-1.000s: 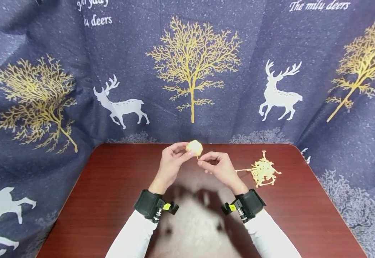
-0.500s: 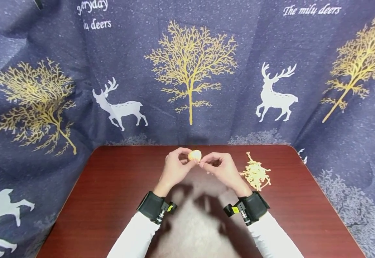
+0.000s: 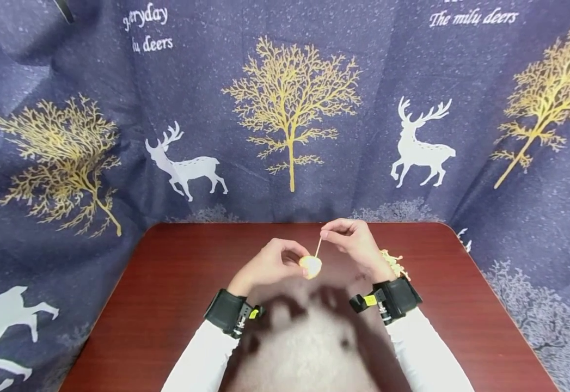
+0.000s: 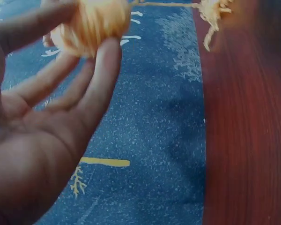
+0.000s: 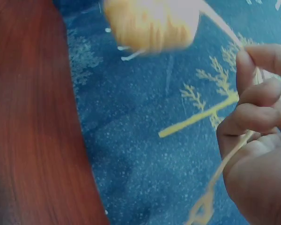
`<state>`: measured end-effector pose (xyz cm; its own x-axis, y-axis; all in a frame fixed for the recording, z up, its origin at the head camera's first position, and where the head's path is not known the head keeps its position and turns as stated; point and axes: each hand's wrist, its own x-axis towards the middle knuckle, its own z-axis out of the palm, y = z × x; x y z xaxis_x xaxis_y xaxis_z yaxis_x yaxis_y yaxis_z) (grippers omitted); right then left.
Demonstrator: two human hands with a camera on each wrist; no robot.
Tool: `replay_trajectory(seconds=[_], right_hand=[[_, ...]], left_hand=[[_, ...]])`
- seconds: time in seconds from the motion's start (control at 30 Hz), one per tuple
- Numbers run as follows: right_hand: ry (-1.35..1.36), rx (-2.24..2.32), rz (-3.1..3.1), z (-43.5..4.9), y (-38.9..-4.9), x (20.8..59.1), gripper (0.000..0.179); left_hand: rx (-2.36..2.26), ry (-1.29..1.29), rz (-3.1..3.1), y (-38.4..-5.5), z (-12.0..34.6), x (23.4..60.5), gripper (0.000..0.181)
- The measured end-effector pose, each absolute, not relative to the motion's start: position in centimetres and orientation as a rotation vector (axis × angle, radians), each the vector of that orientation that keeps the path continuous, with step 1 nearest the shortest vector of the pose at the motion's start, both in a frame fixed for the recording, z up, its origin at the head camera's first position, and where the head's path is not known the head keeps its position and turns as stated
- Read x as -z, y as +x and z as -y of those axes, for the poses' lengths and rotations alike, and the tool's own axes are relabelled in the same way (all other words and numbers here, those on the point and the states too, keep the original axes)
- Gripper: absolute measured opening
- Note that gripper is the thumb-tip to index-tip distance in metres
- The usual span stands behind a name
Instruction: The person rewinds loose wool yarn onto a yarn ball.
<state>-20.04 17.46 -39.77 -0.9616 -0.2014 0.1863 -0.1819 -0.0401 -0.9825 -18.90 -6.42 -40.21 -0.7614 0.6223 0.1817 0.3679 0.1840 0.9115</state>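
Observation:
A small pale-yellow ball of yarn (image 3: 311, 266) is gripped between the thumb and fingers of my left hand (image 3: 270, 265). In the left wrist view, wound strands show on the yarn ball (image 4: 91, 28). My right hand (image 3: 355, 244), up and to the right of the ball, pinches the yarn strand (image 3: 318, 247) between thumb and forefinger. That strand runs taut from the ball to the fingertips. In the right wrist view, the yarn (image 5: 220, 164) passes on through the curled fingers of the right hand (image 5: 257, 126) and hangs below, with a small loop in it.
A loose tangle of the same yarn (image 3: 396, 264) lies on the reddish-brown table (image 3: 167, 305), partly hidden behind the right wrist. A dark blue cloth (image 3: 265, 207) with deer and trees hangs behind the table. Each wrist wears a black band with a camera.
The hands were close together at the ball; now the right hand has moved up and right, drawing out the strand. The left hand has lowered and shifted right with the ball.

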Motion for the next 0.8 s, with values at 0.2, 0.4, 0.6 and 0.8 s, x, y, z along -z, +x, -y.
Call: replay_trajectory(seconds=[0.2,0.4,0.6,0.8], right_hand=[[-0.365,2.264,-2.074,-18.4,-20.9,40.0,0.010],[-0.336,2.235,-2.117,-18.7,-21.4,41.2,0.009],[-0.375,2.160,-2.234,-18.4,-21.3,42.7,0.015],[-0.376,2.090,-2.313,-17.7,-20.7,43.7,0.021]], left_hand=[[-1.729,1.001,-1.959,-19.1,6.7,40.0,0.031],[-1.955,1.001,-1.760,-19.2,6.7,39.9,0.031],[-2.294,0.826,-1.507,-19.2,6.0,39.9,0.028],[-2.541,0.621,-1.397,-19.7,5.3,40.0,0.026]])
